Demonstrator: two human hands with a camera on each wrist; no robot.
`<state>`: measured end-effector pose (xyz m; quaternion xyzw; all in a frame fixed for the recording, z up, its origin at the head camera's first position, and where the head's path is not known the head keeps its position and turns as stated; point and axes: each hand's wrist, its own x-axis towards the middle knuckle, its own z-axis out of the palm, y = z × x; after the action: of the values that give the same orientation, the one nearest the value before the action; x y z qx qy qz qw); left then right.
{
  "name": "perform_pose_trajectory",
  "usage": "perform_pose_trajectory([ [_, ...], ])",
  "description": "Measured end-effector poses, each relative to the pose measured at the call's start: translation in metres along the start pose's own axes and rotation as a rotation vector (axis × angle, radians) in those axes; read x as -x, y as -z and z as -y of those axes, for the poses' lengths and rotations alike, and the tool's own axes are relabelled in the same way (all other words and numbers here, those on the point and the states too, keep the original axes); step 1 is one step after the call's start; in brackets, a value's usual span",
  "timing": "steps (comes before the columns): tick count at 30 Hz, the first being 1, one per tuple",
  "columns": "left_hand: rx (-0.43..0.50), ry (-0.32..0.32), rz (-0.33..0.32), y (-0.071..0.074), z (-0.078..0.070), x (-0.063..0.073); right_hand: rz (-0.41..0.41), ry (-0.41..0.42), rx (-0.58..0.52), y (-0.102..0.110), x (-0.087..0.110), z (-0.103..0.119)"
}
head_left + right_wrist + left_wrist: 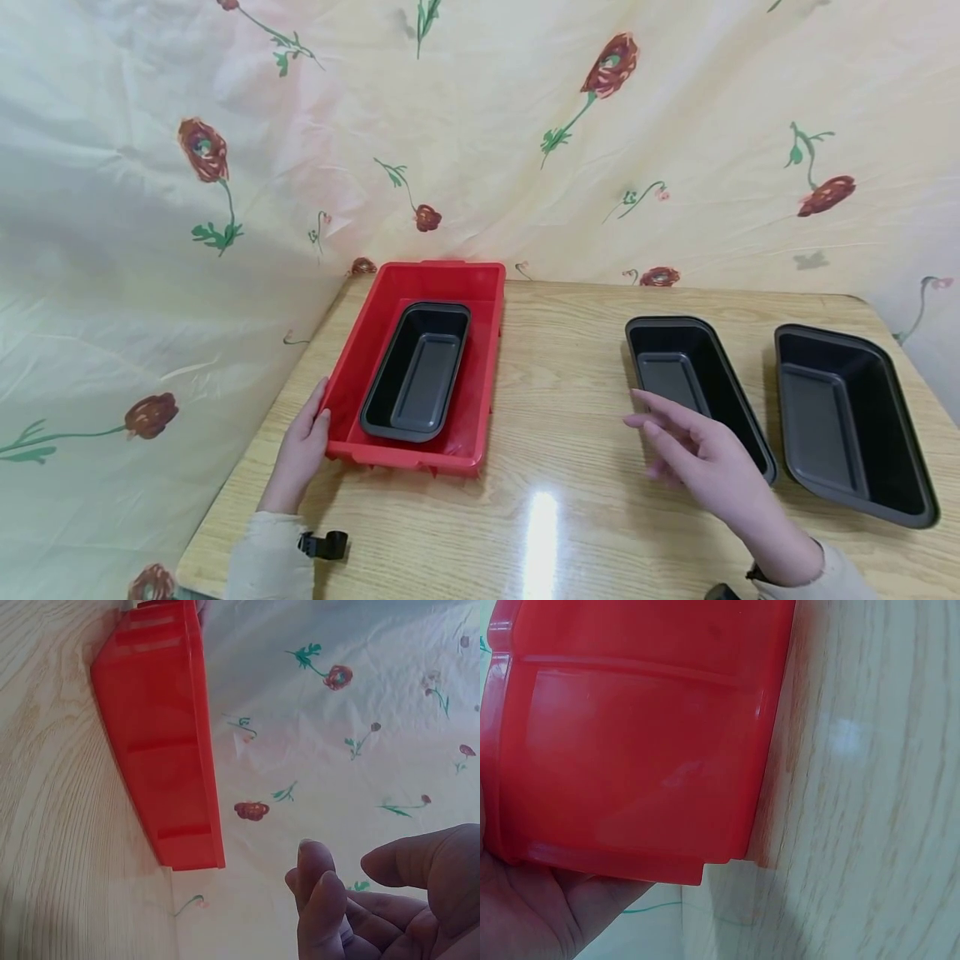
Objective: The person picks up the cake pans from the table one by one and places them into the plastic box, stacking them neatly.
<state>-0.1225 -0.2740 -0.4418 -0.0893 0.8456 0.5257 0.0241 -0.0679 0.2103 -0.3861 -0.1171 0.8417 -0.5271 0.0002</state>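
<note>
A cream fabric sheet printed with red flowers and green stems point(480, 125) hangs behind and to the left of the light wood-grain surface point(558, 375). Toward the left of that surface is a deep red rectangular plastic tray point(491, 367), its far end near the fabric. Well apart, at the right edge, a wide dark grey rectangular metal pan with rounded corners point(847, 425) sits upright, its bare floor showing. Just left of it stands a narrower dark grey loaf pan point(703, 367), upright too, its near part hidden from above. Inside the tray, a third dark loaf pan point(425, 379) lies lengthwise, open side up, with bare floor.

Of the hands, the left hand point(302, 442) grips the tray's near left corner, thumb over the rim. The right hand point(701, 458) is over the narrower pan, half open, fingers loosely bent and thumb apart, holding nothing.
</note>
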Motion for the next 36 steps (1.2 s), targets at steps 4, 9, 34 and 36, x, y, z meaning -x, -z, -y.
perform_pose_trajectory([
  [4,-0.008,-0.007,0.001,0.000,0.002,-0.001,-0.011,0.000,-0.011,0.006,0.004,-0.003],
  [9,-0.010,-0.004,0.001,0.000,0.001,-0.001,-0.016,-0.050,-0.011,0.016,0.010,-0.007],
  [34,0.015,-0.013,0.002,-0.001,0.002,-0.002,-0.044,-0.234,-0.009,0.047,0.037,-0.029],
  [36,0.009,-0.014,-0.001,-0.001,0.002,-0.002,-0.058,-0.223,-0.003,0.048,0.039,-0.032],
])
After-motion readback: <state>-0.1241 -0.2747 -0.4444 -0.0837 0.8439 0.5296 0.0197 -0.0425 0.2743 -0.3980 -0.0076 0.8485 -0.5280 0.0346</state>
